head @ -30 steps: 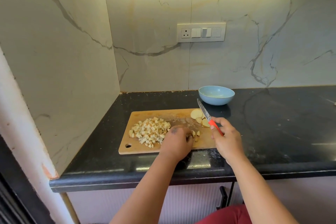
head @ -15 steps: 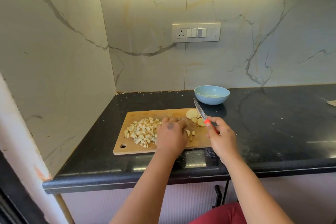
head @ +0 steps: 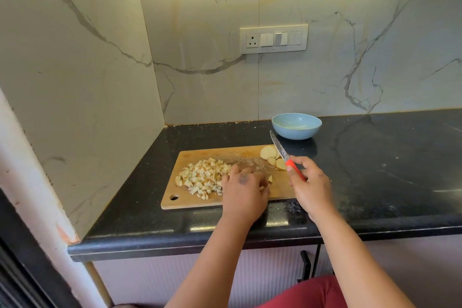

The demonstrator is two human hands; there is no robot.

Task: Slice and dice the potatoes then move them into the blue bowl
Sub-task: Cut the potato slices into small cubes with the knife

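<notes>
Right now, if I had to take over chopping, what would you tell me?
Left hand: on the cutting board, fingers curled beside the pile of diced potato; whether it holds any pieces, I cannot tell.
Right hand: grips the red-handled knife, blade raised and pointing toward the blue bowl.
Done: most of the potato is diced and heaped on the board's left half.
Left: a few round potato slices at the board's far right corner still need dicing. The bowl holds no potato yet, so everything must still go in.

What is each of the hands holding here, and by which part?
Right hand grips the knife by its red handle. Left hand rests on the cutting board; any hold is hidden.
</notes>
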